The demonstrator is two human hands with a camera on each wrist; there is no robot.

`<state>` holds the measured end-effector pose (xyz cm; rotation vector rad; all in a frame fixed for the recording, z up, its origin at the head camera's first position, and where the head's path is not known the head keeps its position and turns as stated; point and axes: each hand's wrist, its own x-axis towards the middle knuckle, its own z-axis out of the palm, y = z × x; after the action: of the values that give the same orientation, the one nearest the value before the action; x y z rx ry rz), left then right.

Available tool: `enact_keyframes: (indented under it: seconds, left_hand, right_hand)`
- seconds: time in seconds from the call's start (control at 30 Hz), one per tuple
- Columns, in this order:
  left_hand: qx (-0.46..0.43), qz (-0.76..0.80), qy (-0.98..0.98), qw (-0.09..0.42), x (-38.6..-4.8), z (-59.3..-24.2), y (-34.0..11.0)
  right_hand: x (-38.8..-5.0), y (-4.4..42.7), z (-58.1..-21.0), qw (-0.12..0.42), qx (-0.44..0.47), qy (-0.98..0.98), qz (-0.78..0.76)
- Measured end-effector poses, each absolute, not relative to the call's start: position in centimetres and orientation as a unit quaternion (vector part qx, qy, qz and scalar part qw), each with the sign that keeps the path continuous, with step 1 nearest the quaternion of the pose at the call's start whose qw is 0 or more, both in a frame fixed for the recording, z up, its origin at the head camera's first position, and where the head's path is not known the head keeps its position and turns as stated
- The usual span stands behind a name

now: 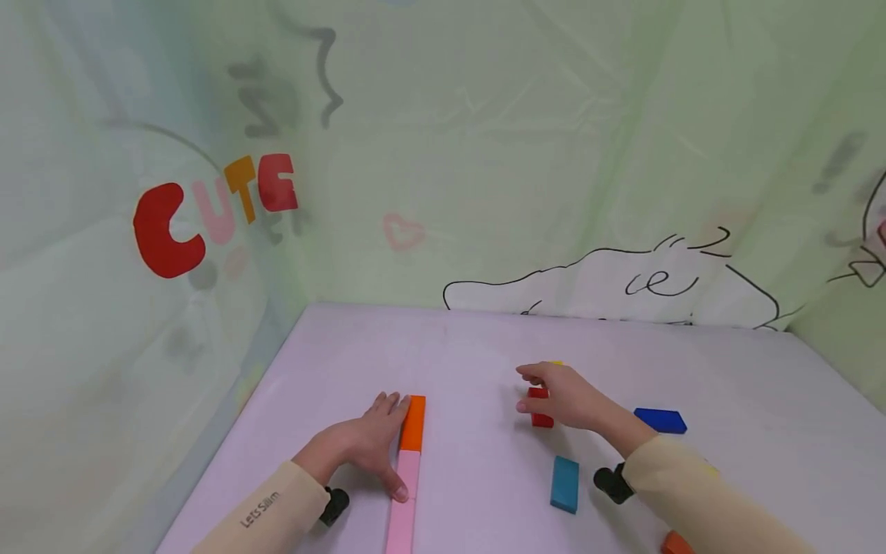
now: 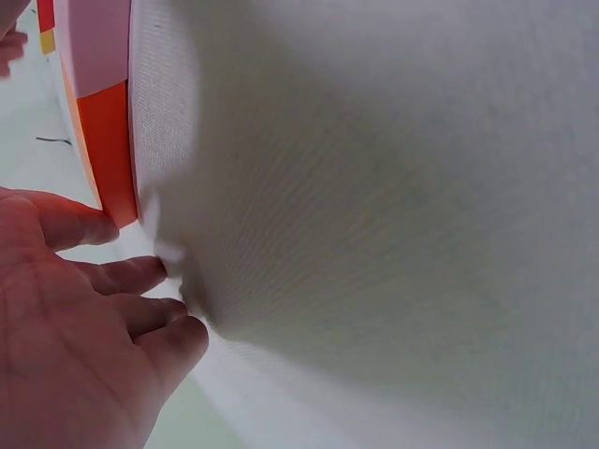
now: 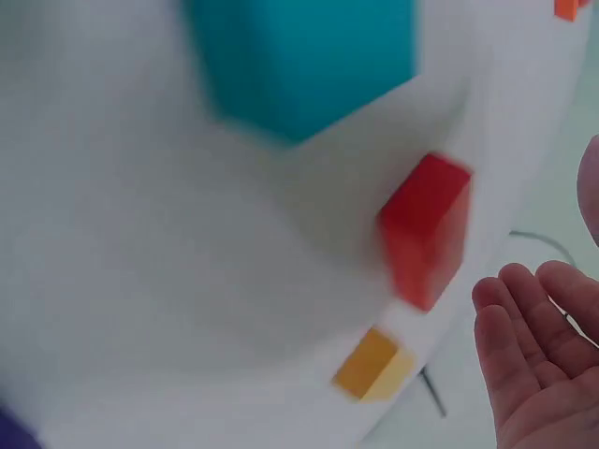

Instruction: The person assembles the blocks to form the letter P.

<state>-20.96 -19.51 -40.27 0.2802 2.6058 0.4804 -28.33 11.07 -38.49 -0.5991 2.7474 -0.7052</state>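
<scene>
An orange block (image 1: 414, 423) and two pink blocks (image 1: 401, 527) lie end to end in a straight row on the table. My left hand (image 1: 370, 440) is spread along the row's left side, thumb at the seam between the pink blocks. In the left wrist view, its index finger (image 2: 80, 223) touches the orange block's far end. Over a red block (image 1: 543, 420) hovers my right hand (image 1: 562, 394), fingers extended and holding nothing. The right wrist view has the red block (image 3: 427, 229) apart from the hand, with a yellow block (image 3: 368, 363) beyond it.
A teal block (image 1: 564, 483) lies nearer than the red one. Farther right is a blue block (image 1: 661, 420). An orange-red block (image 1: 676, 543) sits at the bottom edge, and the right forearm partly hides a yellow piece. Drawn-on sheeting (image 1: 484, 154) borders the table (image 1: 477, 462).
</scene>
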Motion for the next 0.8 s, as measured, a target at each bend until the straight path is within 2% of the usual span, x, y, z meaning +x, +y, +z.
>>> enact_keyframes:
  seconds: [0.3, 0.8]
  left_hand:
    - [0.092, 0.178, 0.948, 0.246, -21.0, -40.2, -19.4]
    - [0.089, 0.183, 0.947, 0.247, -20.8, -39.9, -19.3]
  right_hand:
    - [-28.1, 14.4, -39.4, 0.132, -0.159, 0.953, -0.222]
    - [-29.0, 14.2, -39.4, 0.141, -0.179, 0.959, -0.168]
